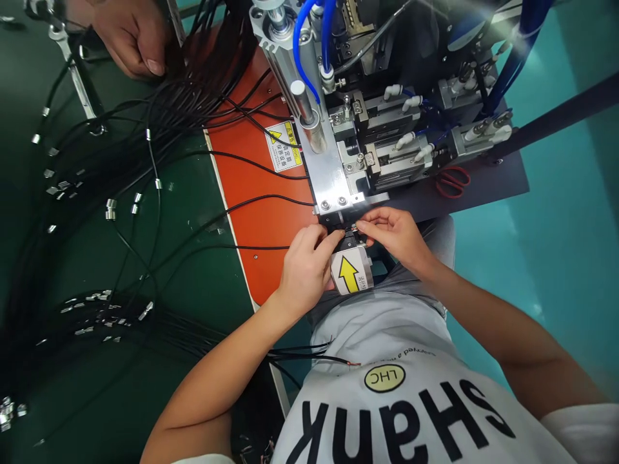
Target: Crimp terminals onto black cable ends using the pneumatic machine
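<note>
At the machine's front edge, my left hand (304, 264) is closed with its fingers curled and its thumb tip at a small black fixture (349, 242). A black cable (251, 247) runs across the orange plate and under this hand, where the fingers hide it. From the other side, my right hand (396, 235) pinches a small shiny metal piece (354, 227), probably a connector end, close to my left thumb. Just below is a round metal part (352, 270) with a yellow arrow label.
Black cables (174, 96) with metal ends spread over the green table (193, 219). Another person's hand (133, 38) rests near a wrench (77, 77). Pneumatic cylinders (396, 167) with blue tubes stand beyond my hands. Red-handled scissors (453, 182) lie on the dark plate at right.
</note>
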A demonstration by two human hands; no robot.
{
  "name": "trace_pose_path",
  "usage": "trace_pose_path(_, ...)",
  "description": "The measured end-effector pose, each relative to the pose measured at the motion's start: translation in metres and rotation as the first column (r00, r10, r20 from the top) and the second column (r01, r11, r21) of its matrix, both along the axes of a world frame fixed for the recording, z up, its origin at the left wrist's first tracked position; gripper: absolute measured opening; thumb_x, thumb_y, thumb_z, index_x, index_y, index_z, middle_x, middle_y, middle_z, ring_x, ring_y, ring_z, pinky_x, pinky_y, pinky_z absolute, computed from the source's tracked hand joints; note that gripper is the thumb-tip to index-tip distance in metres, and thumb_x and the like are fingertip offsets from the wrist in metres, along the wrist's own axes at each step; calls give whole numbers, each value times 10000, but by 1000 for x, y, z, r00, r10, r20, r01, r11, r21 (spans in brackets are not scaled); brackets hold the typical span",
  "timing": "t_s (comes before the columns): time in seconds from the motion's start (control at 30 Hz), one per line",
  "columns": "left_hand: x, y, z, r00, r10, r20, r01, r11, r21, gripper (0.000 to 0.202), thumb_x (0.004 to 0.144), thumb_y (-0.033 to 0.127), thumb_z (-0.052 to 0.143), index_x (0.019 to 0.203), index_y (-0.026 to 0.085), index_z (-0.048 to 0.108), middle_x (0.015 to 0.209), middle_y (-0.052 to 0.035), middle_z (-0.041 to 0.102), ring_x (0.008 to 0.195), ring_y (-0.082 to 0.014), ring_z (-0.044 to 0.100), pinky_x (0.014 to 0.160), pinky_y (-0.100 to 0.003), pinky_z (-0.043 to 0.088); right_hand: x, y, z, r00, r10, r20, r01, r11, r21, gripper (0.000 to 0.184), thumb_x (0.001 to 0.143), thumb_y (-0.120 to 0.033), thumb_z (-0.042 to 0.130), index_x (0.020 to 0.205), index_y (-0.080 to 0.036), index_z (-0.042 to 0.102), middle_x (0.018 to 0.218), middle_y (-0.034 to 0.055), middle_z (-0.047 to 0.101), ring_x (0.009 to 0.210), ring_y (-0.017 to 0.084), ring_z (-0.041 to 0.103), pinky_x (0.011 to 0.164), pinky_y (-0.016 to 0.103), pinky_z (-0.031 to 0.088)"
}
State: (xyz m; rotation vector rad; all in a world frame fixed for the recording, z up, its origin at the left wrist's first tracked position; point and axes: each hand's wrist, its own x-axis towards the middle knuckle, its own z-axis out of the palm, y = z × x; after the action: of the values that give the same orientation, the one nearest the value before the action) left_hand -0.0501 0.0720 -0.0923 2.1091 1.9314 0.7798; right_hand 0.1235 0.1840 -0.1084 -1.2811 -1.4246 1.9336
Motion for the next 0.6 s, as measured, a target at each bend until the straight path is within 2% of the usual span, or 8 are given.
trace_pose_path(0.1, -2, -3, 2, 995, 31, 96, -29, 999, -18, 320, 953, 125, 410, 1181, 163, 631, 994, -101, 550, 921, -188, 552, 775, -317, 515, 0, 2, 0, 999, 38, -28, -40, 996, -74, 251, 772, -381, 771, 816, -151, 683, 759, 14, 685, 563, 86, 582, 607, 243, 477)
trace_pose_path(0.2, -4, -19, 2, 989, 77, 129, -71, 996, -45, 348, 950, 124, 440, 1270, 152, 575, 1127, -135, 571, 1056, -211, 562, 906, -354, 514, -1, 4, 0, 996, 64, -59, -74, 980, -183, 239, 782, -372, 758, 780, -148, 675, 746, 3, 665, 546, 73, 561, 610, 241, 466)
trace_pose_path(0.37, -15, -52, -3, 987, 78, -139, -94, 989, -110, 542, 957, 161, 448, 1492, 138, 369, 1367, -199, 526, 1281, -306, 485, 1063, -458, 433, -2, 4, -2, 996, 64, -65, -75, 981, -180, 238, 787, -367, 753, 773, -147, 663, 723, -5, 642, 553, 76, 562, 631, 246, 457)
trace_pose_path(0.47, -24, -56, -4, 969, 1, -246, -45, 984, -173, 616, 962, 232, 467, 1542, 150, 277, 1491, -168, 445, 1354, -330, 433, 1126, -469, 393, -3, 5, -3, 993, 75, -86, -88, 982, -167, 247, 781, -372, 762, 768, -148, 659, 727, -5, 638, 557, 82, 566, 638, 251, 461)
trace_pose_path(0.6, -33, -54, 2, 953, -92, -288, 28, 976, -217, 619, 970, 248, 454, 1551, 167, 258, 1508, -136, 440, 1364, -320, 432, 1137, -451, 402, 5, 6, -3, 993, 102, -53, -109, 983, -148, 304, 792, -445, 749, 824, -149, 687, 790, 17, 665, 586, 93, 590, 649, 256, 454)
